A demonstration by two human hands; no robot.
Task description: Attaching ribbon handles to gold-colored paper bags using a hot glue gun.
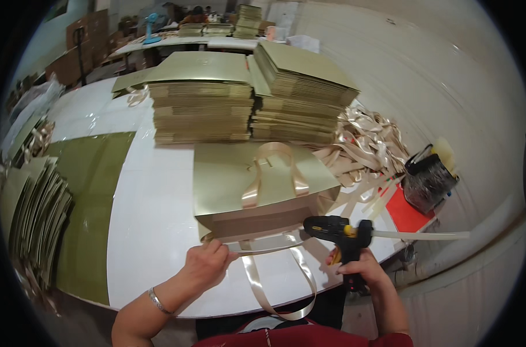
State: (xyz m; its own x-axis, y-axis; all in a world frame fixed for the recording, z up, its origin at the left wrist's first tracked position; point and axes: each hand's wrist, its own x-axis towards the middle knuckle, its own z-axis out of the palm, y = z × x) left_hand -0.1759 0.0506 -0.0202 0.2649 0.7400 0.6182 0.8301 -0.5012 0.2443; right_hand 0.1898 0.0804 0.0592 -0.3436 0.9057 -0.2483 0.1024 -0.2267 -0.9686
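A gold-green paper bag (222,179) lies on the white table with its mouth toward me. A beige ribbon handle (296,176) loops over its upper panel, and a second ribbon (255,283) hangs from the near edge over the table's front. My left hand (207,265) pinches the near-left edge of the bag's mouth. In my right hand (365,268) is a black glue gun (330,229), its nozzle pointing left at the right end of that near edge. A long pale glue stick (422,235) sticks out of its back. My palm partly hides the grip.
Two tall stacks of folded gold bags (202,113) stand behind. Loose beige ribbons (373,139) heap at the right, near a black container (428,182) and a red sheet (410,211). More flat bags (37,220) lie left on an olive-green sheet (95,202).
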